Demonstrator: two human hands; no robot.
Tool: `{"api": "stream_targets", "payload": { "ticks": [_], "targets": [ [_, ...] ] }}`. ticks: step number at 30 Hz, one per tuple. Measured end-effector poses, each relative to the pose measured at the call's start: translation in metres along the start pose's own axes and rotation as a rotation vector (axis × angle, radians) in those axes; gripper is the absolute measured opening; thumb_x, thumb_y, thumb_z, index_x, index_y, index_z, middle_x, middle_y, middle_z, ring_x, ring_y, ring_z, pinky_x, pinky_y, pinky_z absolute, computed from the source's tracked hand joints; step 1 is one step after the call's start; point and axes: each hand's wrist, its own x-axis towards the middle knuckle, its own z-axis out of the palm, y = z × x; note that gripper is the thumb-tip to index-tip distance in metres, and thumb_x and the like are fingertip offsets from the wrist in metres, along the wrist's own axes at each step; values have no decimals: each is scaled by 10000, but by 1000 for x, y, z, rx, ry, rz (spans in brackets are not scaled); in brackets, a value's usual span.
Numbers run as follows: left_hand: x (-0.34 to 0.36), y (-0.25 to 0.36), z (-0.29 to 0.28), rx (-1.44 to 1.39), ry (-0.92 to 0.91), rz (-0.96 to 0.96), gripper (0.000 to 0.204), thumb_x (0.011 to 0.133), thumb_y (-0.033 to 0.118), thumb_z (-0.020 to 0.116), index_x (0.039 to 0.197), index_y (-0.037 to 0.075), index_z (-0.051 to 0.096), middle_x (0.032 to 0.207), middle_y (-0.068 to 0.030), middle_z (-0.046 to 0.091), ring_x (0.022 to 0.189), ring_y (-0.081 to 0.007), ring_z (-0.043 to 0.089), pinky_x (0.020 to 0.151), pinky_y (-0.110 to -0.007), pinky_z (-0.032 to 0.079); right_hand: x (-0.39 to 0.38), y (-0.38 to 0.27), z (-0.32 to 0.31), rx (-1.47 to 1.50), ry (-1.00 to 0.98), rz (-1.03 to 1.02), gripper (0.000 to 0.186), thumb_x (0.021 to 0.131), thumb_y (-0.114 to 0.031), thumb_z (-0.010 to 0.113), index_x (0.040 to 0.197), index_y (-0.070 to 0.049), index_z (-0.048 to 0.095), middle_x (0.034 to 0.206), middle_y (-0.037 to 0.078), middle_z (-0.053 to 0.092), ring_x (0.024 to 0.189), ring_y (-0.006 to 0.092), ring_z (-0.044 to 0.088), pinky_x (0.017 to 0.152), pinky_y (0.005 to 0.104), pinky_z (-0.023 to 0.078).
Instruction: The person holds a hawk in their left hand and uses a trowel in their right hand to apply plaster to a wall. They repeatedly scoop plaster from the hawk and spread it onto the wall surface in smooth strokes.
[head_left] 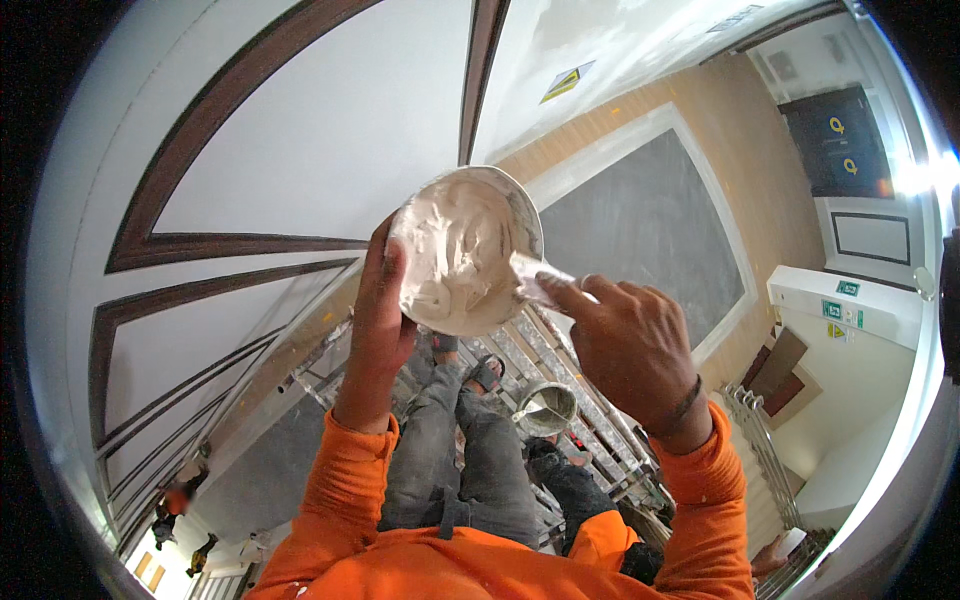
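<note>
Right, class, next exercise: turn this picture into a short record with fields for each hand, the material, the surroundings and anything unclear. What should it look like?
Left hand: holds the round bowl at its left side
Right hand: grips a scraper, its blade at the bowl's right side
Material: pale, creamy paste, unevenly spread
Below: slatted platform; a second bucket
Nearby: another person in orange, lower right
Wall: white panels with dark brown trim
Unclear: whether the blade touches the paste
</note>
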Motion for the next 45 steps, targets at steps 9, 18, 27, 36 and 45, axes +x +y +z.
{"api": "stream_targets", "payload": {
  "ticks": [9, 18, 27, 36, 45],
  "targets": [
    [5, -76, -2, -36, 1, -320, 492, 951, 307, 580, 1323, 20, 433, 1196, -97, 548, 1086, -173, 540, 920, -300, 455, 31, 14, 47, 449, -658, -92, 275, 845, -165, 531, 1085, -70, 627, 851, 203, 664, 754, 338, 658, 718, 434, 519],
    [-31, -69, 46, -333, -4, -360, 467, 966, 328, 543, 1332, 88, 378, 1221, -86, 530, 1108, -192, 547, 926, -331, 488, -73, 73, 68, 1766, -331, 646, 375, 900, -209, 551, 1185, 34, 566, 1095, 137, 644, 949, 244, 646, 840, 361, 530],
    [-43, -61, 107, -673, -73, -499, 670, 942, 550, 453, 1379, 45, 407, 1372, -128, 470, 1239, -261, 485, 993, -403, 456, -163, 28, 33, 1960, 576, 464, 462, 885, -114, 529, 1324, -15, 426, 1156, 167, 590, 1041, 304, 603, 907, 465, 499],
    [-94, -39, 196, -934, -505, -837, 634, 960, 468, 474, 1415, 57, 312, 1381, -126, 434, 1263, -259, 453, 1012, -393, 429, -173, -78, -51, 2146, 1369, 143, 386, 943, -187, 452, 1317, -97, 485, 1304, 75, 548, 1200, 279, 509, 1020, 492, 398],
    [-130, -2, 254, -606, -660, -615, 559, 977, 434, 464, 1373, 75, 301, 1304, -127, 465, 1177, -249, 527, 900, -391, 532, -179, -82, -117, 1934, 1624, -3, 380, 961, -114, 465, 1336, -50, 459, 1347, 147, 517, 1213, 262, 529, 994, 455, 464]
  ]
}}
